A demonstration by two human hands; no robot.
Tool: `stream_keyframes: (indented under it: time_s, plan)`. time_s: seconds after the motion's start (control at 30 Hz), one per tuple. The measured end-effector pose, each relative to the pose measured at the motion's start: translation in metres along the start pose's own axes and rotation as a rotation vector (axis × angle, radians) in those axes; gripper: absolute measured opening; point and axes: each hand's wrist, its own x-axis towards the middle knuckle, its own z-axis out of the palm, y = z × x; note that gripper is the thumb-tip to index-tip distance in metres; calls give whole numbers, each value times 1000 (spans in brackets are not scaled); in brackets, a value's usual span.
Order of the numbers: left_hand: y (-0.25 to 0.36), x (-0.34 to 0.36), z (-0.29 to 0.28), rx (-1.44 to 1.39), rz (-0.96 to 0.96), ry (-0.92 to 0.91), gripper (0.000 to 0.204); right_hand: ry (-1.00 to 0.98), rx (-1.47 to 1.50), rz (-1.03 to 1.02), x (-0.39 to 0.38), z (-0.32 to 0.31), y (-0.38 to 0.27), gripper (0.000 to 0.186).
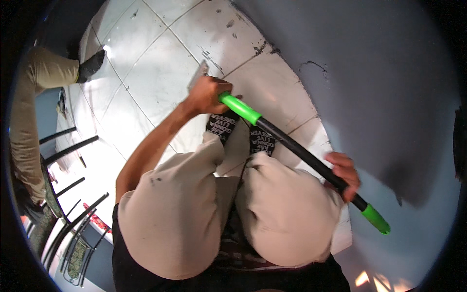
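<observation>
I am squatting with a long-handled scraper (296,148) held slantwise across my knees; its pole is black with a green collar and a green end cap. My left hand (209,95) is closed round the head end, just beyond the green collar. Past its knuckles a flat metal blade (198,73) shows at the white tiles, beside dark smears (210,54); whether it touches them I cannot tell. Further down the pole, close to the end cap, the fingers of my right hand (344,176) wrap round the black part.
A grey-blue wall (360,87) rises along the right, with dark flecks where it meets the tiled floor (146,63). At the left, another person's leg (53,70) in beige trousers reaches onto the tiles. Black metal-framed chairs (73,214) stand at the lower left.
</observation>
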Motion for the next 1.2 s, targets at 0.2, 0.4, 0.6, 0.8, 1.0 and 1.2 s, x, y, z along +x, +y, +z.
stream_keyframes:
  time_s: [0.2, 0.4, 0.6, 0.8, 1.0, 1.2]
  plan:
    - [27, 85, 44, -208, 227, -14, 31, 424, -323, -32, -9, -48, -92, 59]
    - [70, 125, 96, -330, 316, -129, 31, 477, 136, 274, -16, -58, -185, 48]
    - [85, 140, 142, -374, 325, -177, 27, 522, -119, 682, -5, -48, -235, 35]
    - [58, 151, 152, -345, 318, -235, 17, 914, -210, 479, 8, 6, -169, 40]
    - [50, 153, 168, -355, 365, -194, 18, 1119, 18, 147, -9, -2, -125, 58]
    - [60, 148, 171, -424, 387, -175, 15, 989, -13, 109, -25, -20, -125, 57]
